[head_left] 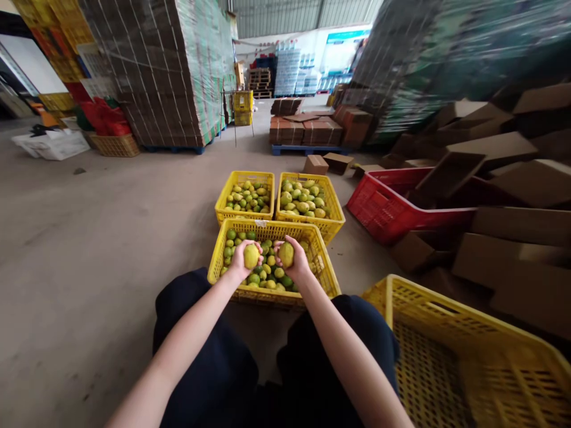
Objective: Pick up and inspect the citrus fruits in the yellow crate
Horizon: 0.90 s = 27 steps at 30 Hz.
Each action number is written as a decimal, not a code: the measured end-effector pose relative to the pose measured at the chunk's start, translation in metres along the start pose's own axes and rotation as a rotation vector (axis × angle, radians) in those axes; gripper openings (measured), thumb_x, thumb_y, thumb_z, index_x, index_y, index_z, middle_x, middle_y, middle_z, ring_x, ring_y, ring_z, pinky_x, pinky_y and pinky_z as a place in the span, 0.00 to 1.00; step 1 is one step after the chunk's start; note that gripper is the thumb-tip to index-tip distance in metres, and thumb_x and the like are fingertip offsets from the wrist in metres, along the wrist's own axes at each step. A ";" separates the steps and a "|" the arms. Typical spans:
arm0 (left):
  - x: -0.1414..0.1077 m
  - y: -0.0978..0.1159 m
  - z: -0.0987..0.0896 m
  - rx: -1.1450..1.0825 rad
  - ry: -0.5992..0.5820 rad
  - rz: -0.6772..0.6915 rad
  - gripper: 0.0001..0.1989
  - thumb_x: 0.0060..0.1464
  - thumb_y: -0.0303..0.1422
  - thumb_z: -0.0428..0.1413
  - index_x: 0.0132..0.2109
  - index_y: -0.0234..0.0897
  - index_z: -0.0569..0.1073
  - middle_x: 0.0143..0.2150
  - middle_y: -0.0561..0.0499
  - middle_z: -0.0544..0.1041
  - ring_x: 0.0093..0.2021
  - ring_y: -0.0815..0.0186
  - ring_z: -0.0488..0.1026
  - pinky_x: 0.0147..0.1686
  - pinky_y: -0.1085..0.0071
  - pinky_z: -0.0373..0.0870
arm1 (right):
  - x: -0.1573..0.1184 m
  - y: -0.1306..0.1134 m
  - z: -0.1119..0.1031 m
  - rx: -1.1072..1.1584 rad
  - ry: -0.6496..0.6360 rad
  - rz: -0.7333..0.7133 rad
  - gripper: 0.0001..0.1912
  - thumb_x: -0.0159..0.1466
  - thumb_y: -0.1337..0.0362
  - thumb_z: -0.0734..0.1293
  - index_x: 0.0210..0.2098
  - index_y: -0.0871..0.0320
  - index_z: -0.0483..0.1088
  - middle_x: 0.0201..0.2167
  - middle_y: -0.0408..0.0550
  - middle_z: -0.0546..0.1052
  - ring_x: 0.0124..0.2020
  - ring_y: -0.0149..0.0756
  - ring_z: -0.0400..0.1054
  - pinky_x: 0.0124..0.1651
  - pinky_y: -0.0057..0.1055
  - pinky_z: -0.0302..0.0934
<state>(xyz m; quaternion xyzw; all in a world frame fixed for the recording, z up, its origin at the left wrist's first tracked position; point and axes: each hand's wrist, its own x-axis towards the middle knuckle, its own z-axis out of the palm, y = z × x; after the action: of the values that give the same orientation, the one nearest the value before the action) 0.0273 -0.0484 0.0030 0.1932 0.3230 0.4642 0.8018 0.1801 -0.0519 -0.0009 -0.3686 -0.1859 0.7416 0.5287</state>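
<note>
My left hand is wrapped round a yellow-green lemon. A second lemon, much the same in colour, sits in the curled fingers of my right hand. Both hands are held side by side over a yellow plastic crate. Inside that crate lie many green and yellow citrus fruits, partly hidden by my hands. Just beyond it stand two more yellow crates, the left one with mixed green and yellow fruit and the right one with larger yellow-green fruit.
At my right stands another yellow crate, its visible floor bare. Behind it, a red crate and a heap of cardboard boxes crowd the right side. Wrapped pallet stacks rise further back. Concrete floor stretches to the left.
</note>
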 end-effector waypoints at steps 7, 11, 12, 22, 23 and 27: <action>-0.015 -0.017 -0.014 0.025 -0.004 -0.060 0.07 0.45 0.33 0.50 0.25 0.33 0.66 0.19 0.52 0.68 0.15 0.71 0.65 0.13 0.77 0.59 | -0.008 0.030 -0.004 -0.057 0.009 0.068 0.15 0.60 0.58 0.54 0.23 0.58 0.64 0.09 0.43 0.65 0.07 0.31 0.55 0.08 0.25 0.43; -0.043 -0.028 -0.016 0.021 -0.015 -0.073 0.08 0.45 0.34 0.50 0.25 0.32 0.66 0.19 0.51 0.68 0.14 0.71 0.65 0.13 0.76 0.59 | -0.027 0.044 0.008 -0.054 -0.058 0.056 0.15 0.59 0.59 0.54 0.25 0.58 0.65 0.09 0.42 0.64 0.07 0.31 0.53 0.07 0.26 0.42; -0.051 -0.031 -0.016 0.016 -0.016 -0.075 0.08 0.45 0.33 0.50 0.25 0.32 0.66 0.19 0.51 0.68 0.14 0.70 0.65 0.13 0.76 0.59 | -0.034 0.048 0.011 -0.050 -0.081 0.054 0.15 0.59 0.58 0.54 0.24 0.58 0.65 0.09 0.42 0.64 0.07 0.31 0.53 0.07 0.25 0.43; -0.117 -0.043 -0.001 -0.007 -0.134 -0.159 0.09 0.47 0.33 0.50 0.24 0.32 0.67 0.19 0.52 0.67 0.15 0.71 0.65 0.13 0.77 0.59 | -0.112 0.070 0.010 0.039 -0.227 0.012 0.19 0.57 0.54 0.59 0.16 0.59 0.63 0.09 0.41 0.64 0.06 0.27 0.53 0.07 0.23 0.44; -0.121 -0.044 0.002 0.005 -0.161 -0.160 0.09 0.46 0.34 0.50 0.24 0.32 0.67 0.19 0.52 0.67 0.15 0.70 0.65 0.13 0.77 0.59 | -0.117 0.071 0.008 0.053 -0.241 0.000 0.19 0.57 0.54 0.59 0.16 0.59 0.64 0.10 0.42 0.64 0.06 0.27 0.54 0.07 0.23 0.44; -0.135 -0.048 0.011 0.044 -0.228 -0.161 0.10 0.45 0.35 0.52 0.24 0.31 0.68 0.20 0.52 0.68 0.16 0.69 0.66 0.14 0.76 0.60 | -0.132 0.070 0.001 0.115 -0.297 -0.060 0.20 0.59 0.55 0.58 0.17 0.60 0.65 0.10 0.41 0.64 0.07 0.27 0.56 0.08 0.23 0.46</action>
<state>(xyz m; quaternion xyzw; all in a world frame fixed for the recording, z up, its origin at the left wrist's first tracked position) 0.0162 -0.1891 0.0275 0.2359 0.2544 0.3662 0.8634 0.1570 -0.1994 -0.0006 -0.2180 -0.2302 0.7813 0.5377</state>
